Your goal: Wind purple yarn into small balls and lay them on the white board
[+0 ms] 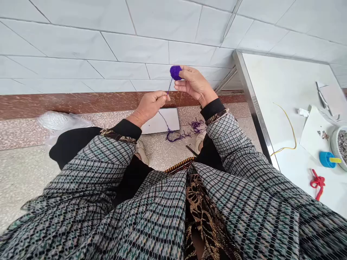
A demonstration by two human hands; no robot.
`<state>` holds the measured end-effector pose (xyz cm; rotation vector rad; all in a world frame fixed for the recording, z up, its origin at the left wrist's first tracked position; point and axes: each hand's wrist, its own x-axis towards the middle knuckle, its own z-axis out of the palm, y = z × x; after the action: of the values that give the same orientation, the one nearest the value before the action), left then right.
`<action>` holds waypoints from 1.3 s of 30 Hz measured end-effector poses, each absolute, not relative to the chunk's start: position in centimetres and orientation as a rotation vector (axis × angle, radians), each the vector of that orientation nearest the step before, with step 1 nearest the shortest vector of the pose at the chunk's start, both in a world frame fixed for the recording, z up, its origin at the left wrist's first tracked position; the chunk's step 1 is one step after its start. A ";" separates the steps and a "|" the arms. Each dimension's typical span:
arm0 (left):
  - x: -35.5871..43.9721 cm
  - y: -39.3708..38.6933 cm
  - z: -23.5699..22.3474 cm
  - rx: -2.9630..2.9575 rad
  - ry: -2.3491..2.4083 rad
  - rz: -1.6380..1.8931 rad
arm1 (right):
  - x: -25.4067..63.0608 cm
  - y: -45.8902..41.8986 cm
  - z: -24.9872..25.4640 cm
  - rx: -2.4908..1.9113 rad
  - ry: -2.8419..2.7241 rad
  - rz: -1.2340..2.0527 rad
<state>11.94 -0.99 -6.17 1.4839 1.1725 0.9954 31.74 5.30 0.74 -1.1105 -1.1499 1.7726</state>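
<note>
My right hand (195, 84) is closed on a small purple yarn ball (175, 72), held up in front of the tiled wall. A purple strand (169, 86) runs from the ball down to my left hand (151, 105), which pinches it between thumb and fingers. Below the left hand the strand drops to a loose tangle of purple yarn (187, 131) on the floor between my shoes. Both arms wear checked sleeves over black cuffs.
A white board (162, 121) lies on the speckled floor by the wall. A clear plastic bag (58, 121) sits at the left. A white table (284, 108) at right carries yellow cord (290, 130), red cord (317, 183), a blue spool (326, 159) and papers.
</note>
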 end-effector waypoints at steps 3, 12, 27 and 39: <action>12.1 -1.4 -5.7 1.678 1.117 0.821 | 31.3 5.6 -0.7 -1.262 -1.278 1.575; 8.3 0.0 -5.1 1.324 0.884 0.986 | 32.9 4.4 -0.3 -0.938 -1.864 2.039; 11.0 -0.4 -6.2 0.996 0.837 1.061 | 35.1 5.5 -0.2 -0.784 -1.316 1.812; 10.8 -0.6 -6.7 1.110 0.947 1.006 | 35.2 5.4 0.5 -0.924 -1.292 1.505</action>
<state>10.82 -0.58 -6.73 1.1099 0.9473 1.0057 35.22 5.42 0.55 -0.9241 -1.2920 1.5052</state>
